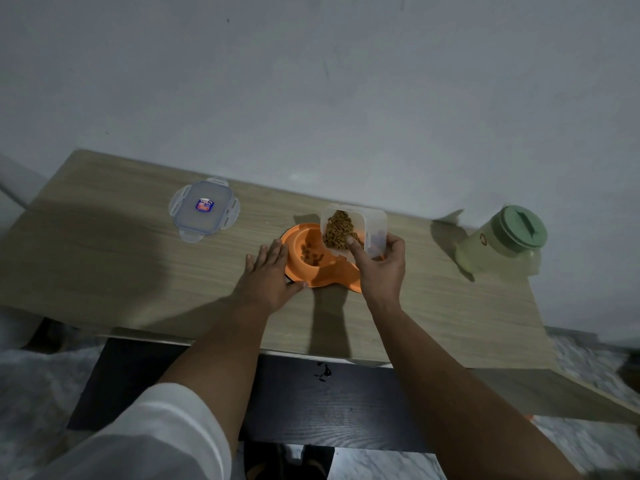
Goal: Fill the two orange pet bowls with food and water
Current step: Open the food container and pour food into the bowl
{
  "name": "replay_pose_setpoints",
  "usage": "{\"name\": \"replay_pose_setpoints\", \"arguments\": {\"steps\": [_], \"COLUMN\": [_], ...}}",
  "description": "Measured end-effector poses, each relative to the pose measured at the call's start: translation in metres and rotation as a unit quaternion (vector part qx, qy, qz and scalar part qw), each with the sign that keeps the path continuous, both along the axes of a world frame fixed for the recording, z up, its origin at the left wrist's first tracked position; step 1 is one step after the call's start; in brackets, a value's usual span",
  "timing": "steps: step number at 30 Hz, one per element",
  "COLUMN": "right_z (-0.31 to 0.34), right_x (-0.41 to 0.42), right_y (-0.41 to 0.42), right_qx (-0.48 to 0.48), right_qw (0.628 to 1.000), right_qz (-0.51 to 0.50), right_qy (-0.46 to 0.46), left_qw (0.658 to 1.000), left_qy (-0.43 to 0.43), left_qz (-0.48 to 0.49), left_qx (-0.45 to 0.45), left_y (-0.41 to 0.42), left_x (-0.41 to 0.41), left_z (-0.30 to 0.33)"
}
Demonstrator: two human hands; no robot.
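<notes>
Wood-grain bench (104, 265) carries everything. At centre frame, the orange double bowl (320, 275) is steadied by the flat, released left hand (268, 277); its right well is hidden. A clear kibble container (353, 230) is grasped tilted by the right hand (382, 265). A red-blue lid (204, 209) label at upper left is unreadable.

We see a light wood-grain table (104, 271). On it: orange double pet bowl (322, 275) right under the gripped container, clip-lock lid (202, 209) far left of the grip, green jug (502, 240) to its right.
</notes>
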State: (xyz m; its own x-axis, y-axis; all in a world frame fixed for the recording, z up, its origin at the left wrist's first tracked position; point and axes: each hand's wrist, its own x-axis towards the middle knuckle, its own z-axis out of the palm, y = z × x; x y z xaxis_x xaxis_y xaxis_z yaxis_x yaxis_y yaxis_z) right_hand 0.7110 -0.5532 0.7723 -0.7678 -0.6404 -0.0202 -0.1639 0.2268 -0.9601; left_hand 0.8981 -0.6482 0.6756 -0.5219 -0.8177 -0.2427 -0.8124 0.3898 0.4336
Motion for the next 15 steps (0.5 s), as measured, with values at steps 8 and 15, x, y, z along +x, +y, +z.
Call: {"name": "replay_pose_setpoints", "arguments": {"steps": [8,15], "right_z": [-0.0057,-0.0085], "right_x": [0.0022,0.0015], "right_y": [-0.0007,0.0051], "right_qx": [-0.009,-0.007], "right_qw": [0.999,0.999], "right_qz": [-0.011,0.005], "right_qy": [-0.032,-0.034], "left_qw": [1.000,1.000], "left_qy": [0.002,0.000], "left_qz": [0.003,0.006], "left_qx": [0.000,-0.002], "left_y": [-0.0004,-0.0004], "left_x": [-0.0002,-0.0004], "left_z": [0.0008,0.0030]}}
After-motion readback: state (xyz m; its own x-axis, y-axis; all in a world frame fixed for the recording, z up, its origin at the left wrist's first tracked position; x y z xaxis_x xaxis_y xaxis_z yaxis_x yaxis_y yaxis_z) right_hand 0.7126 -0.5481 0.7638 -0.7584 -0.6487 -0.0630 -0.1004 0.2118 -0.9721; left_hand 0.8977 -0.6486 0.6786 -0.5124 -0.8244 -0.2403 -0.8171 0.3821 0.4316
